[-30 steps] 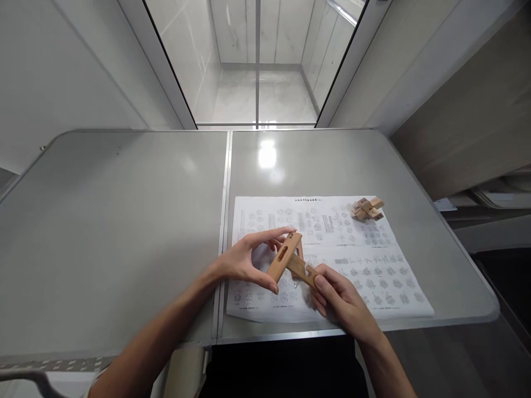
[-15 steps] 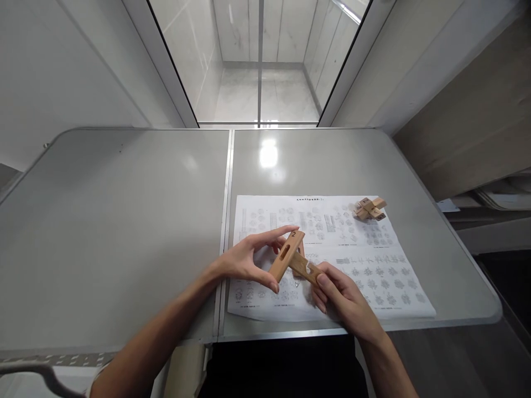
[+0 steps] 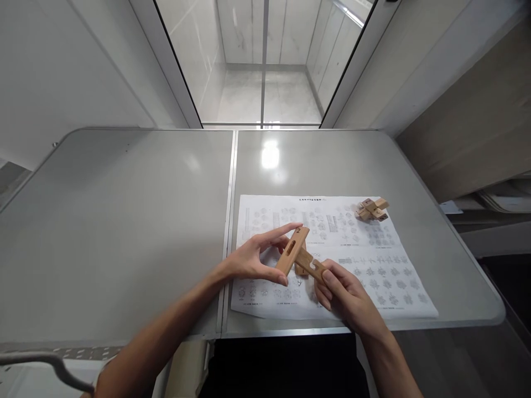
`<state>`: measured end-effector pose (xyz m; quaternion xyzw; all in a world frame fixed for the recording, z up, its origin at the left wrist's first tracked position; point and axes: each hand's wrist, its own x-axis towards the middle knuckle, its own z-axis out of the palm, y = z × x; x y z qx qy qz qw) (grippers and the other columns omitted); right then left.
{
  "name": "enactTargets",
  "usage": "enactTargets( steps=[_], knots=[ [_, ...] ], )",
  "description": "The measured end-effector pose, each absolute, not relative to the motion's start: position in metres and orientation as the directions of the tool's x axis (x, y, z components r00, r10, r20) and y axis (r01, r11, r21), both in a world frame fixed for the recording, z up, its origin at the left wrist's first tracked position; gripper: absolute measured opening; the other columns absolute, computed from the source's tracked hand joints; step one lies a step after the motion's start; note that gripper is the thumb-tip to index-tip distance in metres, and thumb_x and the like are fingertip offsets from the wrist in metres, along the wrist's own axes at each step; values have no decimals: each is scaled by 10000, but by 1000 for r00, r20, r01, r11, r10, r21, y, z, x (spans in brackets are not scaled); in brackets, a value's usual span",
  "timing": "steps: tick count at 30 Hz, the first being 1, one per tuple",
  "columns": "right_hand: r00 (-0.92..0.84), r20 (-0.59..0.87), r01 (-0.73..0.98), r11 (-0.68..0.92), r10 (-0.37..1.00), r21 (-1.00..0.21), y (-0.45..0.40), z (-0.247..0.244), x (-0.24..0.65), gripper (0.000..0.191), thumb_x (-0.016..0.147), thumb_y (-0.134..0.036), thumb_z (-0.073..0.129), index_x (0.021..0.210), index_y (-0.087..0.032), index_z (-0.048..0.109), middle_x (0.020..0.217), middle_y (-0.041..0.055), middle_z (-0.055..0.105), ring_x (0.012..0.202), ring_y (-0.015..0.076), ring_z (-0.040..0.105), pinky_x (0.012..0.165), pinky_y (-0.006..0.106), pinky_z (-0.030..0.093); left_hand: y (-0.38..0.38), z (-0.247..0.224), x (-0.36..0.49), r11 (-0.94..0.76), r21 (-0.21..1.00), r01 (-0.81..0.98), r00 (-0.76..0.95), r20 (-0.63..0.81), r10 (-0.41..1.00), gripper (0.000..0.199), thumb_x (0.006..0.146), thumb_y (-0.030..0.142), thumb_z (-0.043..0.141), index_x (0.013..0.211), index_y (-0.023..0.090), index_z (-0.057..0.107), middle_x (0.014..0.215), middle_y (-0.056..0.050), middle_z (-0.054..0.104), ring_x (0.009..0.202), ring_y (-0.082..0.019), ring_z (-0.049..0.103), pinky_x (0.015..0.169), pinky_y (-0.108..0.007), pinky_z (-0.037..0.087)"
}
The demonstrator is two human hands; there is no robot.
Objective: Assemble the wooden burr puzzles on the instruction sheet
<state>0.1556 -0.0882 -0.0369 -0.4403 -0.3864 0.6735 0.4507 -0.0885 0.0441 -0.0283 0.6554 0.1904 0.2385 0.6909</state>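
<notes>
My left hand [image 3: 259, 255] grips a slotted wooden puzzle piece [image 3: 286, 261] by its two ends, thumb at the near end and fingers at the far end. A "2" is marked near its top. In my right hand [image 3: 342, 290], pinched between thumb and fingers, is a notched wooden puzzle piece [image 3: 315, 267]. Its far end meets the slotted piece from behind; how deep they join is hidden. Partly covered behind them is another wooden piece [image 3: 301, 271]. Both hands are over a printed instruction sheet [image 3: 327, 301] with small diagrams.
An assembled wooden puzzle [image 3: 372, 210] with numbered bars sits at the sheet's far right corner. The grey folding table [image 3: 145, 221] has a metal seam [image 3: 229, 221] left of the sheet. Beyond its far edge stands a glass door [image 3: 262, 66]. Papers [image 3: 506, 196] lie on a shelf at right.
The whole view has shifted slightly, moving things a little to the right. Both hands keep the same grips, and the two held pieces stay together at nearly the same angle.
</notes>
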Motion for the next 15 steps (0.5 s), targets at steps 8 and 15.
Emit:
enactTargets(
  steps=[8, 15],
  knots=[
    [-192, -253, -282, -300, 948, -911, -87, -38, 156, 327, 1120, -455, 588, 901, -213, 590, 684, -54, 457, 567, 108, 480, 575, 292, 325, 43, -29, -87, 22, 996, -88, 800, 57, 597, 1151, 704, 506, 980, 1679, 301, 402, 1306, -124, 754, 1247, -342, 673, 1133, -514, 454],
    [-205, -260, -270, -309, 944, -912, -88, -38, 156, 325, 1124, -457, 577, 908, -214, 589, 694, -54, 446, 579, 110, 485, 583, 292, 332, 41, -26, -85, 27, 996, -86, 795, 52, 604, 1166, 683, 494, 992, 1674, 300, 408, 1279, -119, 766, 1248, -347, 671, 1151, -538, 431]
  ],
)
